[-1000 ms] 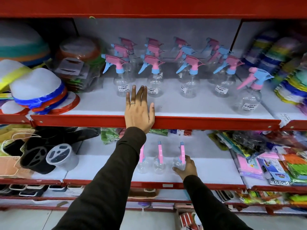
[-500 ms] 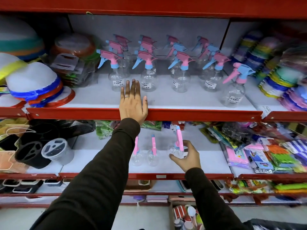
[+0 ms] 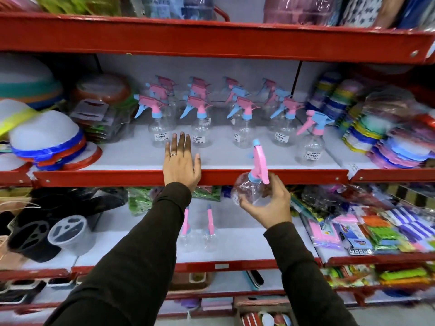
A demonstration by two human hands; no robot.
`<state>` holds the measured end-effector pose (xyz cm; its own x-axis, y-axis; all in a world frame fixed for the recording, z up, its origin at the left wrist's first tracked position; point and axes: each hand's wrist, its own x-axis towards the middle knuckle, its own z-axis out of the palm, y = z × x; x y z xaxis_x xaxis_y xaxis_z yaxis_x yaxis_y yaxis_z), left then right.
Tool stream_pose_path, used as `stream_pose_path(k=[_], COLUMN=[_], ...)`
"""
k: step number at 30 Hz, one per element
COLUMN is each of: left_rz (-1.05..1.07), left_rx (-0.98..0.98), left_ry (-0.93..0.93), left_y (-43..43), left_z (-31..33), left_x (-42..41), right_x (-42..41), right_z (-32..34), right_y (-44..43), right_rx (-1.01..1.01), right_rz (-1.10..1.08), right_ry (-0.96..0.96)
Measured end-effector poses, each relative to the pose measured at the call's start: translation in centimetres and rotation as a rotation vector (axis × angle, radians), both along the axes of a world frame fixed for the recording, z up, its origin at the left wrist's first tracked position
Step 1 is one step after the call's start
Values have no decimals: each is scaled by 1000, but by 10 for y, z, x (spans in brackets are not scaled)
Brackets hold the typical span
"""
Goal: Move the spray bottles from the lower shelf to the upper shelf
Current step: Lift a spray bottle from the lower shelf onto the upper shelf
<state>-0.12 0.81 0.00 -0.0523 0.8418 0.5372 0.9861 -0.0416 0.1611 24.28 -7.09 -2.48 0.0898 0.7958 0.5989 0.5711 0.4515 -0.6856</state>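
My right hand [image 3: 270, 203] grips a clear spray bottle [image 3: 250, 188] with a pink and blue trigger head, held in the air in front of the upper shelf's red front edge [image 3: 294, 176]. My left hand [image 3: 181, 164] lies flat on that edge, fingers apart, holding nothing. Several clear spray bottles [image 3: 202, 123] with pink and blue heads stand in rows on the upper shelf. Two spray bottles [image 3: 197, 234] remain standing on the lower shelf [image 3: 247, 248], partly behind my left sleeve.
Stacked plastic bowls and lids [image 3: 44, 140] crowd the upper shelf's left, stacks of coloured plates [image 3: 386, 137] its right. Black and grey containers [image 3: 47, 234] sit at the lower shelf's left, packaged goods [image 3: 367, 231] at its right. Another red shelf [image 3: 211, 38] hangs overhead.
My right hand closed on the rightmost bottle of three on the lower shelf and lifted it up to the upper shelf's edge. My left hand stayed on the edge.
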Motion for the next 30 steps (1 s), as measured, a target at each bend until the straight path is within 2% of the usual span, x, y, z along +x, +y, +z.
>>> stream_pose_path(k=[5,10,19,25,30], left_rz=[-7,-12,-13,-9,0], left_rx=[0,2,12,11,10], left_ry=[-1,9,10,4,-1], left_y=[0,0,3,4,4], left_z=[0,1,0,0,-1], left_x=[0,-1,-2,-1,-1], right_x=[0,-4,-6,-8,-14], right_z=[39,64,54,51,52], right_y=[31,64,103,104,102], right_rx=[85,-1,-229,-229,-182], right_rz=[-70,-133,-131,-130,-252], right_ry=[71,128,15,-44,19])
